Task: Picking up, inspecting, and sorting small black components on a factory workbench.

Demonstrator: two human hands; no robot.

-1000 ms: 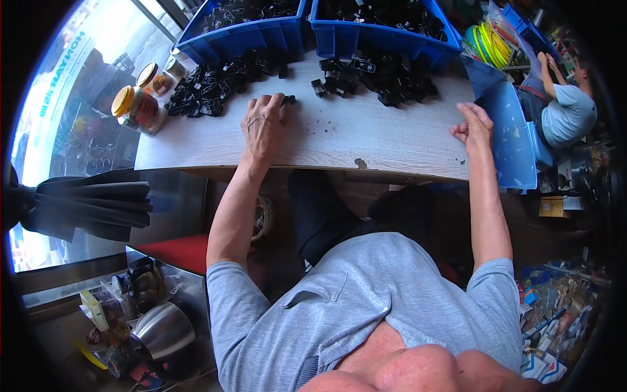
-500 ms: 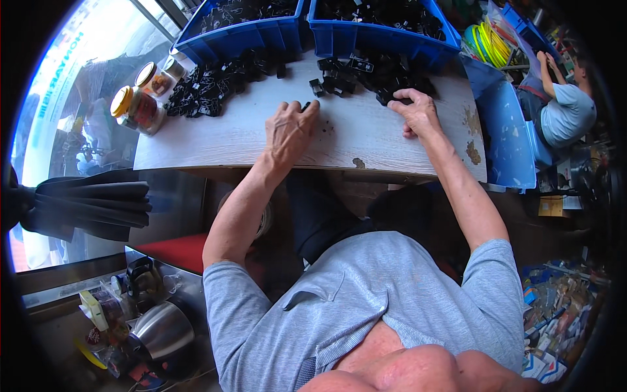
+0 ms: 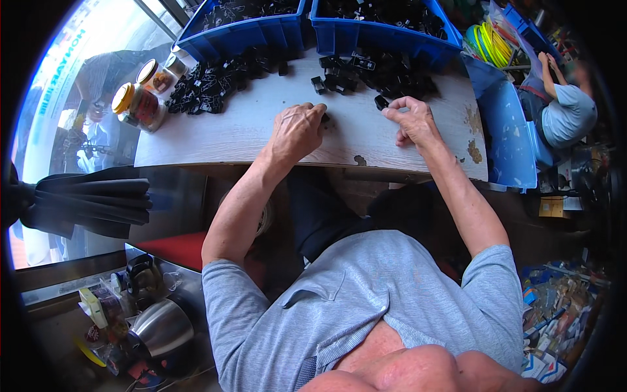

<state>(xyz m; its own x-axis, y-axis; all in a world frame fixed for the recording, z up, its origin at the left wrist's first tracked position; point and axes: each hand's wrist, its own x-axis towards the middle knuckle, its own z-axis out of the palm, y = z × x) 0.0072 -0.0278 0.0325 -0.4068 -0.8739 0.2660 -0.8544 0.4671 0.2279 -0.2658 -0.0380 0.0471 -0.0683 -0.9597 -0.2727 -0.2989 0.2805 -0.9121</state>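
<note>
My left hand (image 3: pixel 298 132) is closed over the middle of the table, and a bit of a small black part (image 3: pixel 325 117) shows at its fingertips. To the right, the thumb and forefinger of my right hand (image 3: pixel 413 123) pinch a black plastic piece (image 3: pixel 381 102) at the near edge of a pile. That pile of black plastic pieces (image 3: pixel 392 77) lies along the back right of the table. A second heap of black pieces with thin metal wires (image 3: pixel 208 85) spreads across the back left. Fingers hide most of what the left hand holds.
Two blue bins (image 3: pixel 385 38) full of black parts stand at the back. Lidded jars (image 3: pixel 140 106) line the table's left side. A large blue tub (image 3: pixel 506 140) adjoins the right edge, near another person (image 3: pixel 567 111). A steel kettle (image 3: pixel 163 326) sits lower left.
My right hand has drawn slightly toward me with the black piece, away from the pile. The left hand has shifted a little to the right and turned, so its part shows less.
</note>
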